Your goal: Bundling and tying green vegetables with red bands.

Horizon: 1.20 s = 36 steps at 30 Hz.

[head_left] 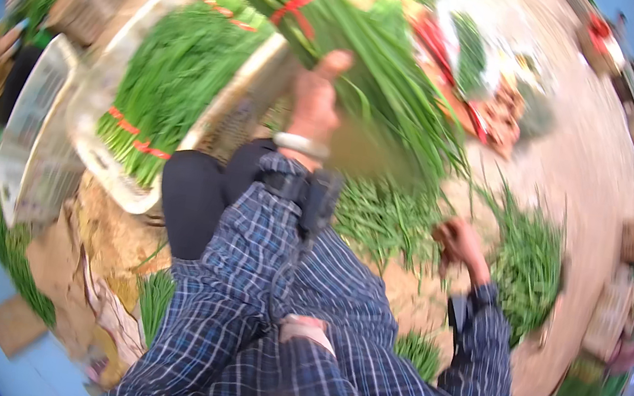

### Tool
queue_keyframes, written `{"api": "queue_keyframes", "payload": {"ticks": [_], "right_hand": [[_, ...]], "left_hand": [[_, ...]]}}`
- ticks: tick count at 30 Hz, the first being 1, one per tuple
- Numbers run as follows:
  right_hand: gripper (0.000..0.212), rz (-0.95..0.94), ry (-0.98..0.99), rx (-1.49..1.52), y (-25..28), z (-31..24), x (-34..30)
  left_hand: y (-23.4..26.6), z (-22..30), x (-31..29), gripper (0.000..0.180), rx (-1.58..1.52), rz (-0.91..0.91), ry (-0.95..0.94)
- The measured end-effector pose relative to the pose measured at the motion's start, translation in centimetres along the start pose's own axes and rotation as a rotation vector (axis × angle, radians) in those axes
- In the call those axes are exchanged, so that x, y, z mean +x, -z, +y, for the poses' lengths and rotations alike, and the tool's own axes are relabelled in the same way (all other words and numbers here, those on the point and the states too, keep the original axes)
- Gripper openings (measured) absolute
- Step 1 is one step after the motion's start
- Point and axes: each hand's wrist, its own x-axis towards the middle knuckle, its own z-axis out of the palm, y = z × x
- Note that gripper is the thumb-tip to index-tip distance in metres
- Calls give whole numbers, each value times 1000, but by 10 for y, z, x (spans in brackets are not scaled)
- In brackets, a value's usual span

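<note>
My left hand [317,98] is raised and grips a thick bundle of long green chives [370,58] tied with a red band [301,3]. The bundle hangs over a white crate [112,171] that holds more tied green bundles [166,85]. A metal bangle sits on that wrist. My right hand [458,244] is lower right, fingers curled among loose green stalks [388,217] on the ground; whether it grips any is blurred. Both arms wear blue plaid sleeves.
Another heap of greens [533,263] lies right of my right hand. Folded paper or a second crate [32,131] stands at the left beside more greens. Red and brown produce [493,114] sits behind the bundle. People are at the far right edge.
</note>
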Motion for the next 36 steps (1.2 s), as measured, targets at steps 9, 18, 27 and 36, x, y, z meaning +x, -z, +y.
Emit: {"api": "queue_keyframes", "payload": {"ticks": [9, 18, 27, 36], "right_hand": [[17, 58, -400, 320, -5, 16, -53], [19, -44, -151, 89, -17, -19, 5], [16, -169, -327, 162, -11, -38, 14], [23, -232, -271, 178, -20, -59, 24]], "left_hand": [[8, 283, 60, 46, 888, -315, -352], [154, 225, 173, 84, 2174, -127, -61], [243, 88, 252, 99, 1881, -149, 321], [249, 106, 267, 102, 2048, -344, 350]]}}
